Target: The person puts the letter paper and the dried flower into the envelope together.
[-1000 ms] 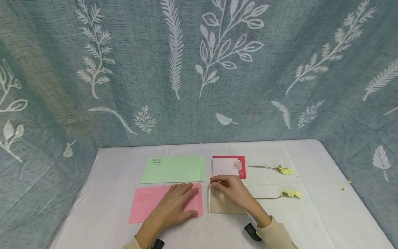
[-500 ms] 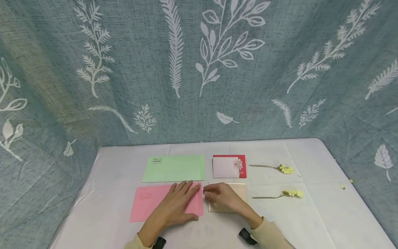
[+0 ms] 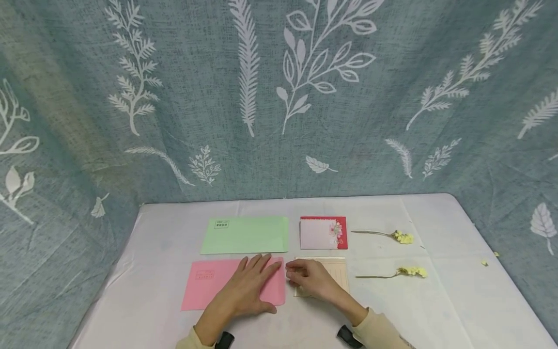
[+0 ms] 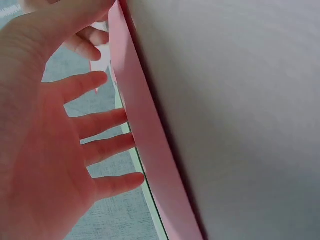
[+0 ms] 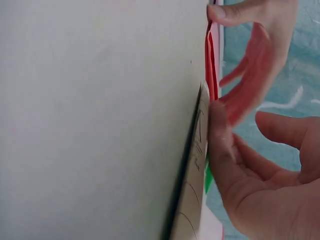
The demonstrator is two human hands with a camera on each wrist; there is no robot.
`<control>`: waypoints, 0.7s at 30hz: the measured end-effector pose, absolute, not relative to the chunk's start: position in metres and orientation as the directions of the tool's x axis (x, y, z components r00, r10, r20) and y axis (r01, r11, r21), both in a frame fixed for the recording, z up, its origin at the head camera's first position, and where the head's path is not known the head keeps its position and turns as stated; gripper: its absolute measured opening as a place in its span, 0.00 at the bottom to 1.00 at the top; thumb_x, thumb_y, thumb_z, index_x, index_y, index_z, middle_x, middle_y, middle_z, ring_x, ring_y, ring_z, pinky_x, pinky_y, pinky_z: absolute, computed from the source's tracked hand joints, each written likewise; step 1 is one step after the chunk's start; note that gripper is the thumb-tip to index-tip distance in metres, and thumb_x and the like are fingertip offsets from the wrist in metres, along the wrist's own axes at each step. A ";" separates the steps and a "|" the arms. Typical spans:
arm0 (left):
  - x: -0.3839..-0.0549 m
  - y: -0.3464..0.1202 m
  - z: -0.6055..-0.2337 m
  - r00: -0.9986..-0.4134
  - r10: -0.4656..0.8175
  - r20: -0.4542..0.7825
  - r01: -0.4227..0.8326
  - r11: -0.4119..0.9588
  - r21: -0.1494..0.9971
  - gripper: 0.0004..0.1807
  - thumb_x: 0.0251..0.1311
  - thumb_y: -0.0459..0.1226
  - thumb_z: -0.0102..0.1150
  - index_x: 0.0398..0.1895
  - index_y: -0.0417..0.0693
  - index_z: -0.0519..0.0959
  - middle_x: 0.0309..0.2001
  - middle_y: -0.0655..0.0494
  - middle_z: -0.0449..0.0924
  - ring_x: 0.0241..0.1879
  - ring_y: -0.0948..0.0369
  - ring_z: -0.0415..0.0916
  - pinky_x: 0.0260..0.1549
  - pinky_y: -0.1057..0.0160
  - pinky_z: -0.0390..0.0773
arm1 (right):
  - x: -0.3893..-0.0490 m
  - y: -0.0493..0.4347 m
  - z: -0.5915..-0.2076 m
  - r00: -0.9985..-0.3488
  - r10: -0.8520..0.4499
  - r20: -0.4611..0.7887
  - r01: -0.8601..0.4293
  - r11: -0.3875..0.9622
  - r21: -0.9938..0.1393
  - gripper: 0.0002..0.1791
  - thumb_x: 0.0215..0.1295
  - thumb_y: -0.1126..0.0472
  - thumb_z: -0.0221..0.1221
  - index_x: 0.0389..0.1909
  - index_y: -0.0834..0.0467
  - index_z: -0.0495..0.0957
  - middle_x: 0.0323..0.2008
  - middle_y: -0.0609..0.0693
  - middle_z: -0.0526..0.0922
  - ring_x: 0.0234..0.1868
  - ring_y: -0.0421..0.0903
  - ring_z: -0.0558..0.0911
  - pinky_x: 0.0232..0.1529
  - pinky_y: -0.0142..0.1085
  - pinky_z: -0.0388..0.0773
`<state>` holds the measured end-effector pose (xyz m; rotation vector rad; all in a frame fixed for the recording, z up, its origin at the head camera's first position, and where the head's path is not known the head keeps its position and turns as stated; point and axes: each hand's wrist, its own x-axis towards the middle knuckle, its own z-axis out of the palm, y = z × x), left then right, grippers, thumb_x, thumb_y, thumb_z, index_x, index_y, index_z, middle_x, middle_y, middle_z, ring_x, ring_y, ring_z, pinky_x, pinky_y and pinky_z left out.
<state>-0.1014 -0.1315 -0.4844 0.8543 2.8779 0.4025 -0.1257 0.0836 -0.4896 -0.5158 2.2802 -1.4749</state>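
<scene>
My left hand (image 3: 246, 291) lies over the pink envelope (image 3: 205, 288), its fingers spread and its thumb out near the front edge. The left wrist view shows the same fingers (image 4: 107, 150) reaching across the envelope's edge. Over the left part of a kraft-brown envelope (image 3: 339, 274) is my right hand (image 3: 316, 281), fingers loosely bent. Its fingertips are at the narrow gap beside the pink envelope. In the right wrist view, one digit touches near the brown envelope's edge (image 5: 192, 175) while another stands apart. I see nothing held between them.
A green envelope (image 3: 246, 237) lies behind the pink one. Behind the brown envelope is a red card or envelope (image 3: 342, 232) topped by a pale flowered card (image 3: 317, 234). Two yellow dried-flower stems (image 3: 403, 237) lie at right on the white cloth (image 3: 414, 320). A patterned curtain hangs behind.
My right hand has moved down and left, from the brown envelope's upper left corner to the gap beside the pink envelope. In the last half second it is nearly still. The left hand stays put.
</scene>
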 end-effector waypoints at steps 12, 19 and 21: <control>-0.100 -0.131 -0.482 -0.826 0.563 -0.016 0.537 0.796 0.280 0.49 0.47 0.57 0.71 0.71 0.46 0.65 0.69 0.42 0.63 0.68 0.44 0.59 0.67 0.40 0.55 | -0.125 0.077 -0.492 -0.810 -0.560 -0.173 0.020 0.269 -0.963 0.14 0.69 0.67 0.56 0.49 0.75 0.79 0.34 0.59 0.86 0.35 0.51 0.86 0.35 0.36 0.84; -0.100 -0.128 -0.483 -0.830 0.557 -0.020 0.526 0.795 0.301 0.48 0.48 0.57 0.71 0.70 0.45 0.66 0.68 0.40 0.63 0.68 0.43 0.59 0.67 0.39 0.56 | -0.122 0.076 -0.492 -0.797 -0.578 -0.177 0.007 0.284 -0.959 0.15 0.69 0.67 0.57 0.50 0.74 0.79 0.37 0.58 0.86 0.36 0.49 0.86 0.36 0.35 0.83; -0.100 -0.127 -0.483 -0.833 0.553 -0.024 0.519 0.795 0.315 0.47 0.48 0.57 0.71 0.69 0.44 0.67 0.68 0.40 0.63 0.68 0.43 0.58 0.66 0.38 0.56 | -0.121 0.076 -0.492 -0.800 -0.574 -0.172 -0.004 0.293 -0.956 0.15 0.69 0.66 0.57 0.51 0.73 0.79 0.38 0.58 0.86 0.37 0.49 0.86 0.37 0.36 0.83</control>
